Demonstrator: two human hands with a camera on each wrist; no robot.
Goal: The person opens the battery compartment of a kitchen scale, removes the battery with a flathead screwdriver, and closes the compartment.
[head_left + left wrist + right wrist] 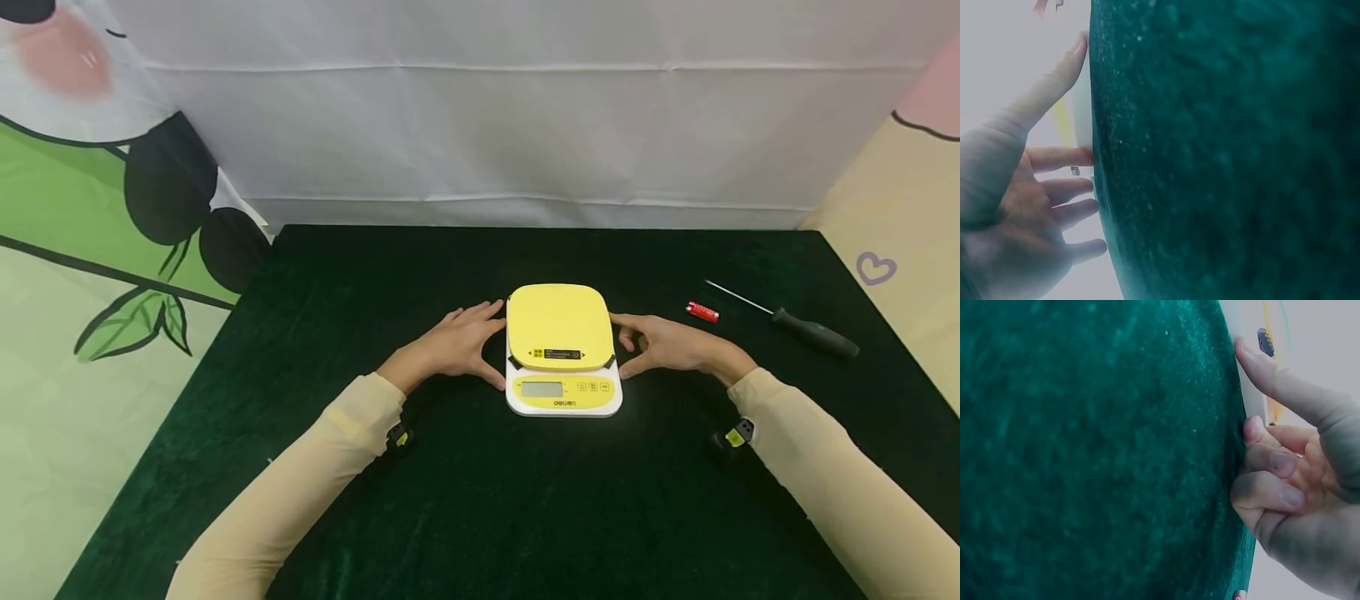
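A yellow and white digital kitchen scale lies flat on the dark green cloth, its display and buttons towards me. At its left side rests my left hand, thumb and fingers spread straight; the thumb tip is at the white base. On the opposite side, my right hand has its thumb and index finger stretched to the scale's edge, with the other fingers bent in. In the right wrist view the right thumb meets the white side. The left wrist view shows the left palm beside the scale, washed out by glare.
Right of the right hand lies a small red battery. Farther right is a screwdriver with a black handle, its shaft pointing to the back left. A white curtain hangs behind the table. Patterned cloth stands at both sides.
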